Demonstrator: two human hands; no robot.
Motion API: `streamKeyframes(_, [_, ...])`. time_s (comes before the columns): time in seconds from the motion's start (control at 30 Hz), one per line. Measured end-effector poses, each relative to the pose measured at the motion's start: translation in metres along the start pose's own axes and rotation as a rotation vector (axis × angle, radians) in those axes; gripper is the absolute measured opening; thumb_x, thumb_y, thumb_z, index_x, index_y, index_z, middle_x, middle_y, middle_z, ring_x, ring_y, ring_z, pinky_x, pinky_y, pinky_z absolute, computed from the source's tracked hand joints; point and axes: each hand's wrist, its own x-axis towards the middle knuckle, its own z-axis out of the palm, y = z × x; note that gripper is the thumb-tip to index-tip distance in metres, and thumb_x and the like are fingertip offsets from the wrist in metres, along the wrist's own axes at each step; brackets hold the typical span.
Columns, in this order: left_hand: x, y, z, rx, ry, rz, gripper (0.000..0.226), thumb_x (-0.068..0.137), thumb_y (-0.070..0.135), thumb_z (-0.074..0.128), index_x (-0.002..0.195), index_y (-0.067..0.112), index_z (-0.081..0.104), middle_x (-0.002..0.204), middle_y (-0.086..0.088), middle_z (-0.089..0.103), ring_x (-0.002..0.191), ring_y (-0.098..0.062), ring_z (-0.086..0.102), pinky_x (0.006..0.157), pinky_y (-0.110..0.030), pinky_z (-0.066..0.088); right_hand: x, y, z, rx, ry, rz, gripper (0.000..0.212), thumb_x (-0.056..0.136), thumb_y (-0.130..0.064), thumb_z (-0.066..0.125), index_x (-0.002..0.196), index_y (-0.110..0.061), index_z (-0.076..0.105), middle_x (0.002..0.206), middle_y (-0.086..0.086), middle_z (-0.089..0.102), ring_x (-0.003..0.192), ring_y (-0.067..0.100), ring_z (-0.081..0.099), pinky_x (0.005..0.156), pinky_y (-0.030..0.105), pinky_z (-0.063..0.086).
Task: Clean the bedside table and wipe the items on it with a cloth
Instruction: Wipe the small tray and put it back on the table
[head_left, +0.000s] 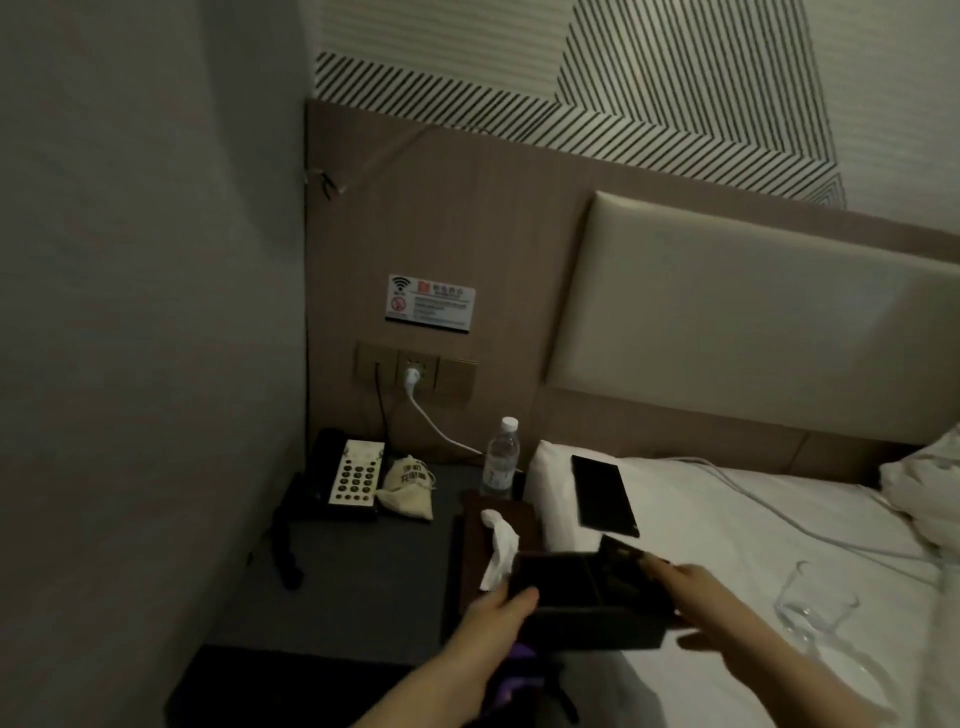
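Note:
A dark compartmented tray (582, 597) is held above the bed's edge, my left hand (493, 621) gripping its left side and my right hand (696, 603) gripping its right side. A purple cloth (511, 675) shows under my left wrist; what holds it is hidden. On the dark bedside table (363, 571) stand a telephone (343, 475), a small cloth pouch (408, 486), a water bottle (501, 457) and a brown tissue box (483, 540) with a white tissue (498, 548) sticking out.
A black phone (602, 496) lies on the white bed, with a white cable (779, 514) running across the sheet. Two clear glasses (815, 608) lie on the bed at the right. A wall stands close on the left, sockets (415, 369) behind the table.

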Motion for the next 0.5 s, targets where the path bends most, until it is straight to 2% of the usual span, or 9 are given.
streamKeyframes(0.07, [0.003,0.02,-0.04,-0.025,0.042,-0.012,0.036,0.096,0.026,0.057,0.128,0.038,0.05,0.104,-0.006,0.07,0.08,-0.019,0.071,0.064,-0.029,0.059,0.008,-0.029,0.033,-0.016,-0.035,-0.106,0.034,0.099,-0.044,0.045,0.104,-0.012,0.056,0.103,0.012,0.062,0.096,0.027,0.059,0.083,0.037,0.049])
streamKeyframes(0.13, [0.016,0.036,-0.083,0.076,0.153,0.035,0.037,0.096,0.017,0.056,0.132,0.026,0.054,0.088,0.0,0.07,0.07,-0.013,0.069,0.053,-0.021,0.053,0.019,-0.06,0.066,-0.055,-0.068,-0.182,0.034,0.099,-0.043,0.046,0.105,-0.011,0.055,0.093,0.007,0.06,0.084,0.019,0.058,0.07,0.029,0.05])
streamKeyframes(0.17, [0.023,0.045,-0.102,0.119,0.2,0.047,0.036,0.096,0.014,0.055,0.132,0.02,0.056,0.086,-0.001,0.069,0.071,-0.014,0.068,0.054,-0.021,0.052,0.025,-0.076,0.081,-0.089,-0.081,-0.221,0.036,0.099,-0.043,0.046,0.106,-0.009,0.057,0.088,0.005,0.061,0.079,0.017,0.059,0.066,0.026,0.05])
streamKeyframes(0.2, [0.03,0.054,-0.12,0.135,0.234,0.042,0.034,0.096,0.011,0.054,0.13,0.016,0.057,0.085,-0.004,0.069,0.073,-0.016,0.067,0.056,-0.022,0.051,0.033,-0.092,0.095,-0.122,-0.095,-0.267,0.039,0.099,-0.043,0.046,0.107,-0.007,0.059,0.089,0.006,0.063,0.081,0.019,0.061,0.069,0.027,0.052])
streamKeyframes(0.27, [0.045,0.073,-0.15,0.217,0.318,0.051,0.027,0.096,0.011,0.054,0.122,0.008,0.06,0.083,-0.006,0.068,0.07,-0.016,0.065,0.05,-0.018,0.049,0.05,-0.126,0.118,-0.164,-0.114,-0.35,0.038,0.098,-0.043,0.046,0.107,-0.009,0.061,0.102,0.009,0.066,0.097,0.025,0.064,0.088,0.036,0.052])
streamKeyframes(0.3, [0.054,0.084,-0.163,0.303,0.368,0.063,0.022,0.096,0.014,0.055,0.116,0.007,0.063,0.08,-0.004,0.067,0.067,-0.013,0.063,0.045,-0.014,0.046,0.059,-0.143,0.126,-0.175,-0.12,-0.383,0.039,0.098,-0.043,0.045,0.107,-0.009,0.062,0.105,0.011,0.066,0.099,0.027,0.063,0.092,0.038,0.051])
streamKeyframes(0.37, [0.076,0.11,-0.183,0.443,0.446,0.122,0.017,0.094,0.019,0.057,0.102,0.008,0.067,0.074,0.0,0.065,0.064,-0.01,0.06,0.043,-0.013,0.042,0.083,-0.18,0.134,-0.223,-0.112,-0.446,0.041,0.099,-0.045,0.043,0.098,-0.008,0.062,0.093,0.009,0.066,0.085,0.023,0.062,0.077,0.033,0.052])
streamKeyframes(0.43, [0.101,0.139,-0.194,0.553,0.497,0.157,0.016,0.093,0.024,0.057,0.089,0.013,0.067,0.076,-0.002,0.065,0.07,-0.014,0.062,0.053,-0.019,0.044,0.107,-0.218,0.132,-0.268,-0.068,-0.487,0.044,0.099,-0.048,0.04,0.08,-0.012,0.056,0.076,0.002,0.057,0.068,0.016,0.055,0.057,0.024,0.042])
streamKeyframes(0.5, [0.13,0.171,-0.199,0.623,0.552,0.18,0.02,0.092,0.03,0.056,0.086,0.013,0.065,0.08,-0.006,0.065,0.079,-0.021,0.063,0.062,-0.026,0.045,0.134,-0.254,0.123,-0.249,-0.031,-0.529,0.047,0.101,-0.047,0.036,0.085,-0.009,0.059,0.083,0.007,0.058,0.072,0.021,0.054,0.06,0.025,0.04])
